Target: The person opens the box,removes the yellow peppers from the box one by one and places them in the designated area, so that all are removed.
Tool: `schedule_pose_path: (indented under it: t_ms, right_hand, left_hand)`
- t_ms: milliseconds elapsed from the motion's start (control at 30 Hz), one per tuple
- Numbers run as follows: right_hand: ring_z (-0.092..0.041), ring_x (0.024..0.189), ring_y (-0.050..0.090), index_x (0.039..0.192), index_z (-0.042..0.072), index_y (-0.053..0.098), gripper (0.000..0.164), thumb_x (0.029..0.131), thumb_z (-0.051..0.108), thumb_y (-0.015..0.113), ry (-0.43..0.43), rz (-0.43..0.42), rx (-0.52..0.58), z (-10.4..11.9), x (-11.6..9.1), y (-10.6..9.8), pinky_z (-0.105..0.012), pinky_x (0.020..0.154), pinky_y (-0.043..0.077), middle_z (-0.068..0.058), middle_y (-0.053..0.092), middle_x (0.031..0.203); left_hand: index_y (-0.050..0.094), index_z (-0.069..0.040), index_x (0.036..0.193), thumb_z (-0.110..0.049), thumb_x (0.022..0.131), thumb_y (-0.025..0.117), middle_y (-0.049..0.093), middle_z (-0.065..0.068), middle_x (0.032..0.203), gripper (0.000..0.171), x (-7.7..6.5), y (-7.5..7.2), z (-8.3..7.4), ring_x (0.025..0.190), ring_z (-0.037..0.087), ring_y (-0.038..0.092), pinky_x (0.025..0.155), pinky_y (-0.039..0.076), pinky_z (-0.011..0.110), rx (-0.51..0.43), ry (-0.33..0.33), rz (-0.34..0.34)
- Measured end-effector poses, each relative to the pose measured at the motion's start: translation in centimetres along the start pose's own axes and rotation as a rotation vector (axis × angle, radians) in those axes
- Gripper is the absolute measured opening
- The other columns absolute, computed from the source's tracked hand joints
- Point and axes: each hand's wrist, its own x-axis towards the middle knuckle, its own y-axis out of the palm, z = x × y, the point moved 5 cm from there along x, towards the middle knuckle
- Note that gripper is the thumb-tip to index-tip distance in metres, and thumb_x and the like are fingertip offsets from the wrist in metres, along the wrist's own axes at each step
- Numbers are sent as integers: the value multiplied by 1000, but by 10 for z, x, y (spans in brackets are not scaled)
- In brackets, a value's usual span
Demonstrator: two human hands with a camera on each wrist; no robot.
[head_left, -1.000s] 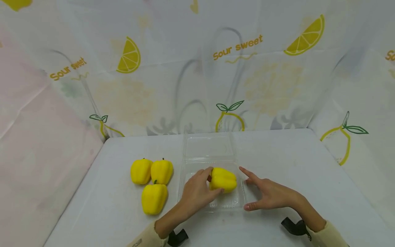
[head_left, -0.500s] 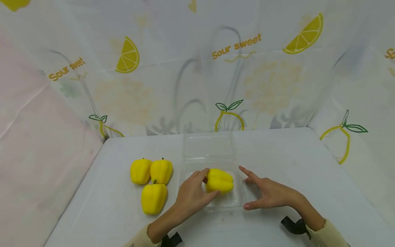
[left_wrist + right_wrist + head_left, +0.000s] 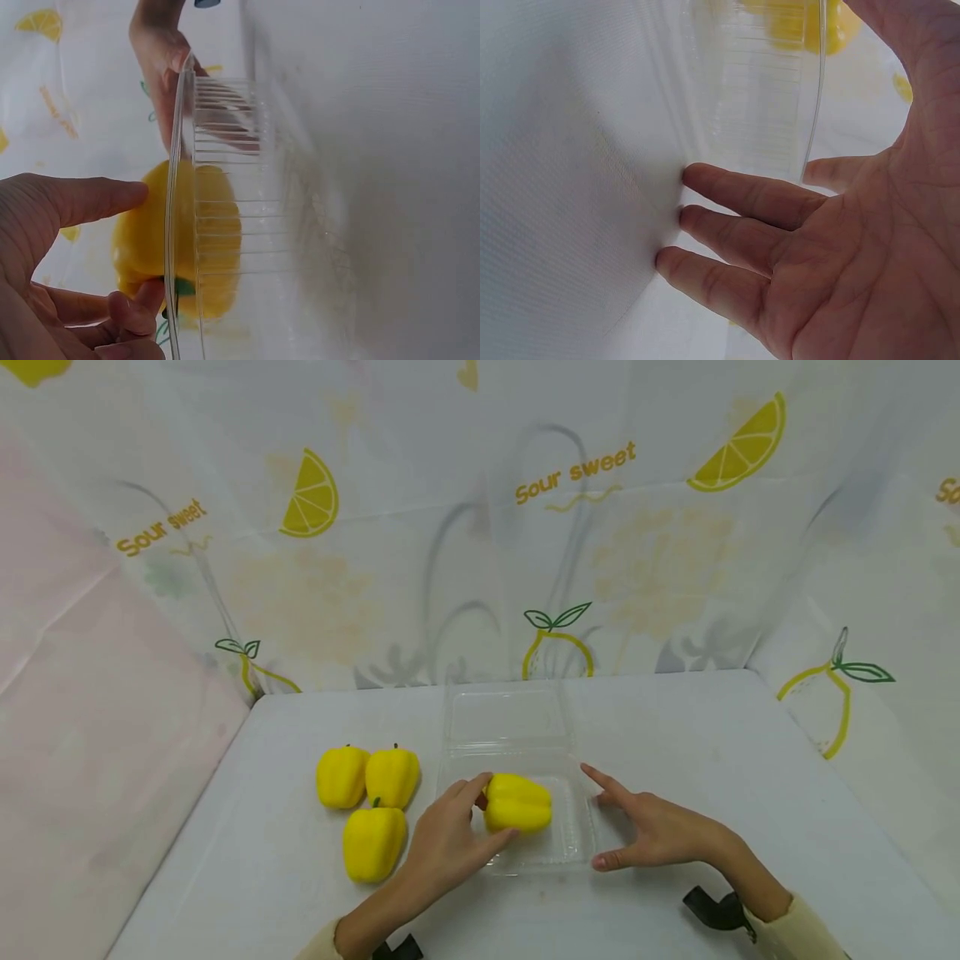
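A yellow bell pepper (image 3: 519, 804) lies on its side within the base of a clear plastic clamshell container (image 3: 576, 827), stem end toward my left hand (image 3: 442, 846). That hand holds the pepper between the thumb and curled fingers. In the left wrist view, the thumb touches the pepper (image 3: 139, 240) and the fingers are by its green stem (image 3: 180, 286). At the container's right side, my right hand (image 3: 663, 831) has its fingers spread and straight. The right wrist view shows fingertips (image 3: 697, 174) on the tabletop, with the index finger at the container's rim (image 3: 814, 112).
Three more yellow bell peppers (image 3: 373, 843) stand close together on the white table (image 3: 285, 893), left of the container. The transparent lid (image 3: 506, 717) lies folded back behind the base. A lemon-print cloth (image 3: 420, 527) rises behind the table.
My left hand has moved left with the bell pepper, bringing it from the right part of the container toward its middle-left. My right hand has stayed put.
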Motion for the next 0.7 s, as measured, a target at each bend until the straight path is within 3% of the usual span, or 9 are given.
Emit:
schedule_pose_path:
  t_ms: [700]
  right_hand:
    - [-33,126,51,159,19,4,114,79,59,75,-6,-9,-16,1,0,1,-59,97,40,-17,56,134]
  left_hand:
    - [63,-7,125,-33,70,90,54,-12,87,66,-18,-32,28,64,4,42,54,38,20,23,-11,-124]
